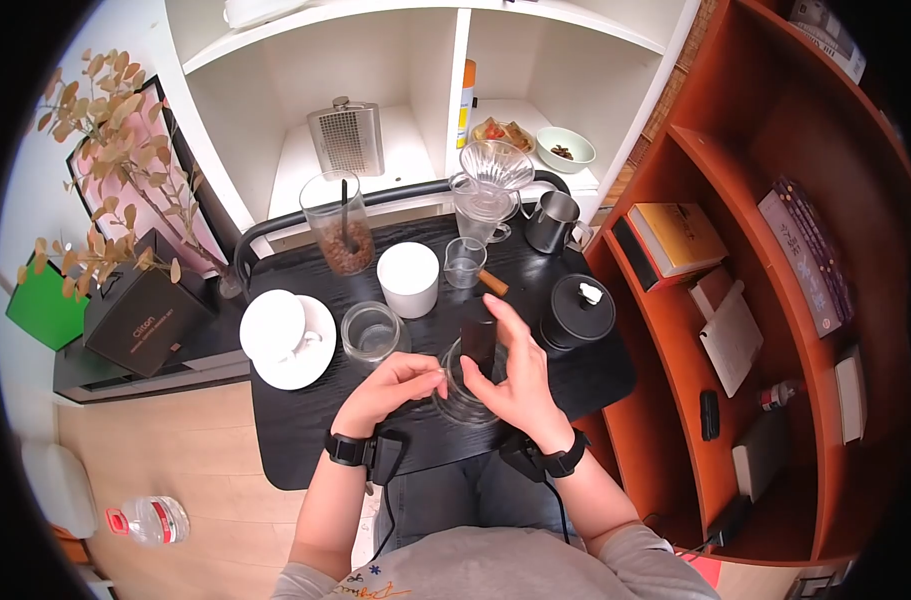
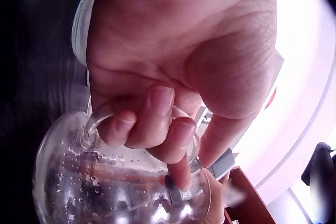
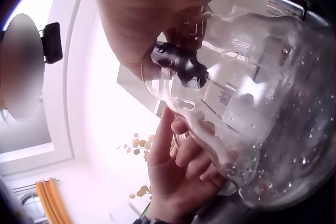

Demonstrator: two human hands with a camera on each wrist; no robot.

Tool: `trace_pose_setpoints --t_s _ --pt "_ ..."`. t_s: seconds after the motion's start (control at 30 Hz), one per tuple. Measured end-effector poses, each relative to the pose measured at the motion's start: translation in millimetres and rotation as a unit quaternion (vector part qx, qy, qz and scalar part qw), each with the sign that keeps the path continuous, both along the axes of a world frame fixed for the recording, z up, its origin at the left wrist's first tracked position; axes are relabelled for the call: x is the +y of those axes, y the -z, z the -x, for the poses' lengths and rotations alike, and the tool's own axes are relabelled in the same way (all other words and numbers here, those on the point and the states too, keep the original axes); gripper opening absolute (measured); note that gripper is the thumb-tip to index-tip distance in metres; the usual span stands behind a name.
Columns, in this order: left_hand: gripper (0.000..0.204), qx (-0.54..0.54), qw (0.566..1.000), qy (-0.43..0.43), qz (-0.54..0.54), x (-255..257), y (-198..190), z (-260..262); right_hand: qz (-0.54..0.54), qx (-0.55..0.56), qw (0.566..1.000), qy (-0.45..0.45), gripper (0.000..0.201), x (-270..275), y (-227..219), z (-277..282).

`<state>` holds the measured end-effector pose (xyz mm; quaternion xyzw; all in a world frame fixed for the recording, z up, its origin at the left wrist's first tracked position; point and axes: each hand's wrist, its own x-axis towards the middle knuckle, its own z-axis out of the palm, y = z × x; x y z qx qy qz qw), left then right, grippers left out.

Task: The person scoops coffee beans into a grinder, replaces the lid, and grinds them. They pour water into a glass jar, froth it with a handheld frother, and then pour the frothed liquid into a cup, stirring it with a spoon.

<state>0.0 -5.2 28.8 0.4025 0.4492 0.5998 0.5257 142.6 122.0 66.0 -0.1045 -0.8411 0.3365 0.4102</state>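
Note:
My left hand [image 1: 393, 390] grips the clear handle [image 2: 102, 113] of a glass pot [image 1: 463, 408] near the table's front edge, its fingers curled through the loop. Water drops cling to the wall of the pot in both wrist views. Over the pot's mouth, my right hand [image 1: 523, 378] pinches a small dark piece [image 1: 478, 342] between thumb and fingers. In the right wrist view this black piece [image 3: 181, 62] sits at the rim; I cannot tell its kind. A short glass jar [image 1: 371, 335] stands just left of the pot.
On the black table [image 1: 305, 425] stand a white cup and saucer [image 1: 310, 365], a white canister [image 1: 408, 280], a tumbler of brown pieces [image 1: 340, 225], a wooden-handled glass cup [image 1: 465, 263], a glass dripper [image 1: 495, 170], a steel pitcher [image 1: 552, 222] and a black lidded canister [image 1: 578, 312].

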Motion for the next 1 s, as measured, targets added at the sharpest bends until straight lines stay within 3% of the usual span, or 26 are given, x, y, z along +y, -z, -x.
trace_pose_setpoints --t_s 0.13,0.23,0.5,0.73,0.8,0.93,1.0 --pt "0.023 -0.005 1.000 0.004 -0.004 1 5 2 -0.063 -0.031 0.997 -0.012 0.054 2 -9 -1" --pt "0.024 -0.001 1.000 0.007 -0.001 1 5 2 -0.071 0.024 0.997 -0.022 0.051 3 -2 0" --pt "0.026 0.019 1.000 -0.006 0.002 0 0 -1 0.120 0.176 0.973 -0.088 0.047 -4 27 5" --pt "0.027 0.012 1.000 -0.003 0.001 1 -3 -1 0.109 0.058 0.991 -0.050 0.059 0 13 -2" --pt "0.027 0.008 1.000 0.000 -0.001 1 -4 -1 0.026 -0.004 0.999 -0.026 0.061 2 8 -3" --pt "0.027 0.014 1.000 -0.009 0.002 0 -5 -3 -0.056 0.022 0.998 -0.021 0.057 4 0 -1" --pt "0.027 0.016 1.000 -0.012 -0.003 0 -4 -3 -0.022 0.041 0.999 -0.026 0.056 4 13 1"
